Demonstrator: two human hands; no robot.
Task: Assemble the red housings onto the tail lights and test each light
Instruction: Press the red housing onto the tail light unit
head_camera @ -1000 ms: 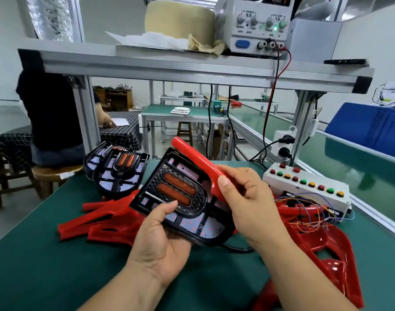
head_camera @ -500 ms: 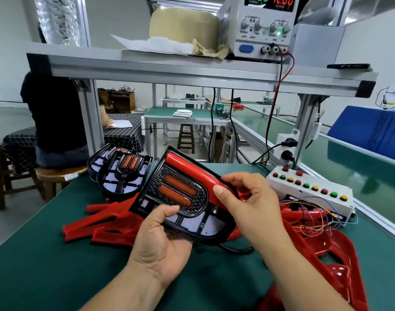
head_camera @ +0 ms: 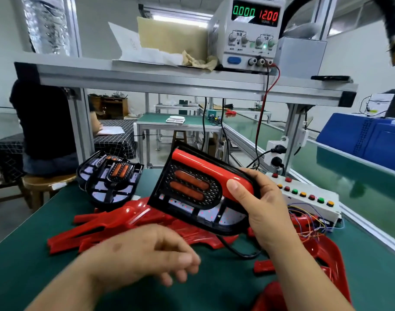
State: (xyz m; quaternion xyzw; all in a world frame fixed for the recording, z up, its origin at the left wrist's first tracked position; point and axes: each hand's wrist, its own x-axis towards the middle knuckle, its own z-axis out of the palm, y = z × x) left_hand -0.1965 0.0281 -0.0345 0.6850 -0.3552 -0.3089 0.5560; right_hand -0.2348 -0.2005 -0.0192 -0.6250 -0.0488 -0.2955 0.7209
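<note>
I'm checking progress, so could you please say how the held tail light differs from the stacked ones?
The held tail light carries a red housing along its upper edge; the stacked tail lights show none. The held one is gripped in the right hand; the stack lies on the mat. Both have black frames and two orange bars.

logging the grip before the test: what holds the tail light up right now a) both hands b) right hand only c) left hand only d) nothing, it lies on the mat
b: only the right hand grips the tail light, thumb on its red housing, while the left hand hangs below it, apart and holding nothing.
</note>
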